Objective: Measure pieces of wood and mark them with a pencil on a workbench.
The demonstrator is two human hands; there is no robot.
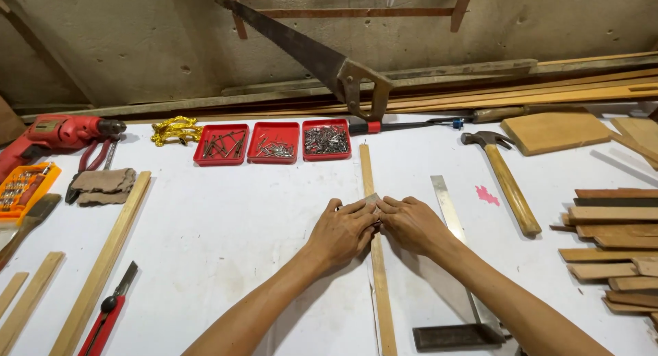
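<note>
Where the thin wooden strip (376, 260) runs from twelve to six across the white table (226, 219), both hands meeting on it — left hand (343, 231) at nine, right hand (410, 222) at three. Fingers curled nearly shut, tips pinching a small grey piece (372, 199) against the strip. Steel square (456, 274) just beside at four, hammer (504, 178) near at two, red trays (274, 142) at eleven.

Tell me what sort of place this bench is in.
Most likely a small woodworking shop. A hand saw leans on the bare wall, a claw hammer lies on the white bench, and both hands press on a thin wooden strip beside red trays of nails.
</note>
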